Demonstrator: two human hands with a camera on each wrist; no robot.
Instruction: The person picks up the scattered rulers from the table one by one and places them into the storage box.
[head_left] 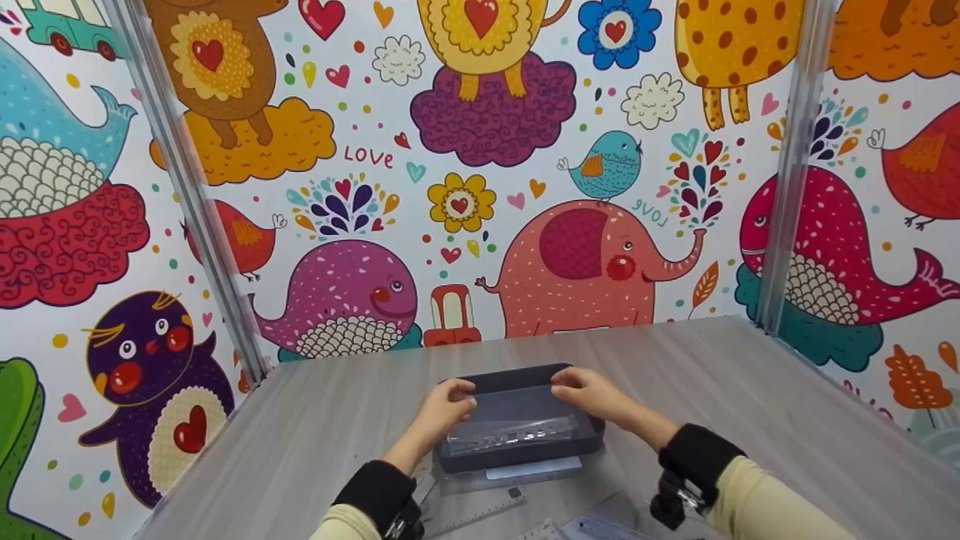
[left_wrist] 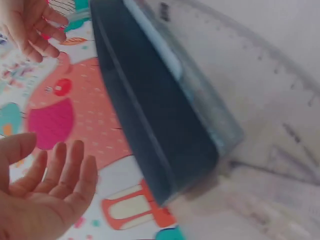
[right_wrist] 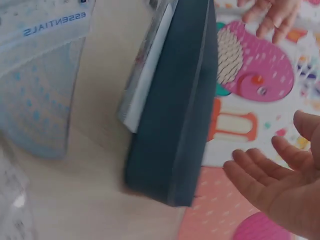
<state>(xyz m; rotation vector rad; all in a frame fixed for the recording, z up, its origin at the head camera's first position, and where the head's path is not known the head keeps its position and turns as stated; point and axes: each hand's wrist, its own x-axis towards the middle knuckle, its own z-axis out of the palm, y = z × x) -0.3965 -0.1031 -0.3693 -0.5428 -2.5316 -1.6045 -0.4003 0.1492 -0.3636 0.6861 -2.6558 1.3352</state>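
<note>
A wall of cartoon animals backs a gray wood-grain table, where a dark rectangular tray sits between and below a person's raised hands. The left hand hovers by the tray's left side, the right hand by its far right corner, both with fingers relaxed and parted, clear of the tray. A transparent strip lies inside along the near wall; a marked ruler rests on the table in front.
</note>
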